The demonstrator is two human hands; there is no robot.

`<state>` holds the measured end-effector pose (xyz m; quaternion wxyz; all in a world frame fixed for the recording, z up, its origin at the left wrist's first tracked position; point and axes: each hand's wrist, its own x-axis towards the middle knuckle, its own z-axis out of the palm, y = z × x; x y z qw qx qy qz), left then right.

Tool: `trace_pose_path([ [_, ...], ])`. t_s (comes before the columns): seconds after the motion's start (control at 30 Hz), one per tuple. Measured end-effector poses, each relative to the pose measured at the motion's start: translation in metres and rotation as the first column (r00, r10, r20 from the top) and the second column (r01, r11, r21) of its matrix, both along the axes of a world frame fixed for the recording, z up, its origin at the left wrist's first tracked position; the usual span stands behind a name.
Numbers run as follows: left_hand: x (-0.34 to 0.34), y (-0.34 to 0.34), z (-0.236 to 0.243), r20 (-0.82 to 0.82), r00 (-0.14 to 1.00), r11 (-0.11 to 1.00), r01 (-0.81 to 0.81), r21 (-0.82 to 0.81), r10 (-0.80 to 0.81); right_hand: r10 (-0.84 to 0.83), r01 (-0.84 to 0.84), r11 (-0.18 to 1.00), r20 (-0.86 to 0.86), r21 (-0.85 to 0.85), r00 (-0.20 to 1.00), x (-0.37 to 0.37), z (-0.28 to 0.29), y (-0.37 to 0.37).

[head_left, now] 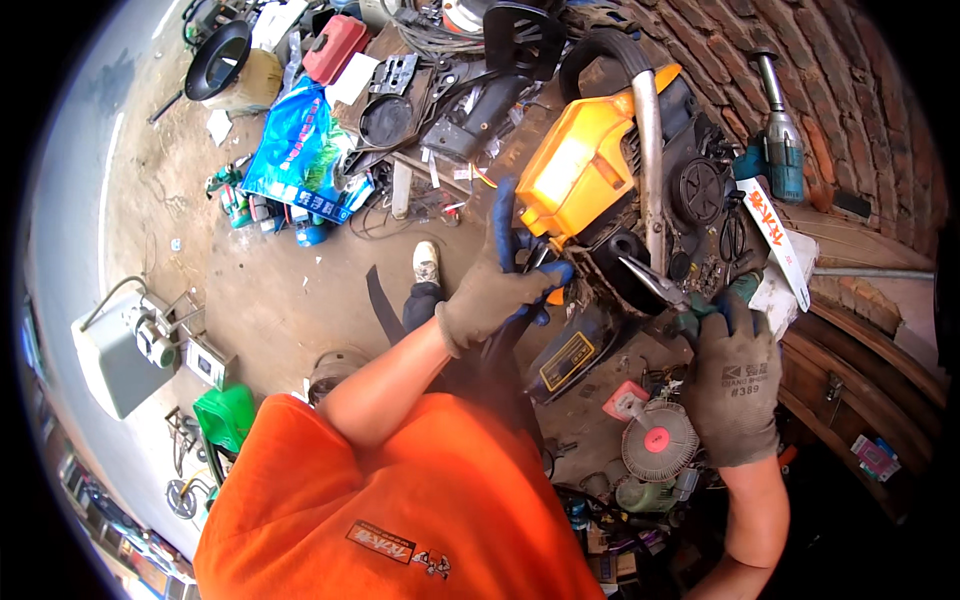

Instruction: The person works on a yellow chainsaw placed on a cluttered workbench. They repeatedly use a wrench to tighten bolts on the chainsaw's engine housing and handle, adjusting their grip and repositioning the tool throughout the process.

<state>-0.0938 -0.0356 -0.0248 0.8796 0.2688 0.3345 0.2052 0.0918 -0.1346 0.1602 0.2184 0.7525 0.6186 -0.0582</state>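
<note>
Before me a yellow-and-black motor machine, with a yellow cover [580,165] and a bent metal tube handle [650,170], is tilted with its dark inner parts exposed. My left hand [495,295], in a grey glove with blue fingers, is at the cover's near corner. Its index finger points up while the thumb and other fingers curl round something dark that I cannot make out. My right hand [738,375], gloved in grey, is closed round the green handles of pliers [650,280]. Their metal jaws reach to the dark opening below the cover.
A white guide bar [775,240] and a teal power tool [784,155] are by the brick wall at right. Nearer lie a round fan-like part [660,440] and loose parts. A blue bag [300,150], a black pan [218,60] and a red case [335,48] are at far left.
</note>
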Motion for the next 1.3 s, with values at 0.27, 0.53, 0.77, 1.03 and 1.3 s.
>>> trace_pose_path([
  [0.27,0.0,-0.023,-0.028,0.152,0.98,0.636,-0.199,0.745,0.129,0.215,-0.129,0.957,0.338,-0.258,0.916,-0.009,0.038,0.04],
  [0.53,0.02,-0.024,0.005,0.23,0.958,0.927,0.234,-0.293,-0.169,0.311,-0.138,0.912,0.428,-0.387,0.849,-0.025,0.048,0.048],
  [0.77,0.046,-0.033,0.02,0.174,0.981,0.967,0.127,-0.22,-0.09,0.446,-0.154,0.837,0.492,-0.525,0.748,-0.017,0.052,0.062],
  [1.03,0.04,-0.044,0.02,0.02,0.984,0.977,0.179,-0.118,-0.177,0.454,-0.117,0.688,0.299,-0.716,0.839,-0.021,0.058,0.101],
  [1.3,0.026,-0.057,-0.023,-0.039,0.966,0.966,0.252,-0.057,-0.254,0.452,-0.052,0.571,0.261,-0.819,0.853,-0.038,0.046,0.12],
])
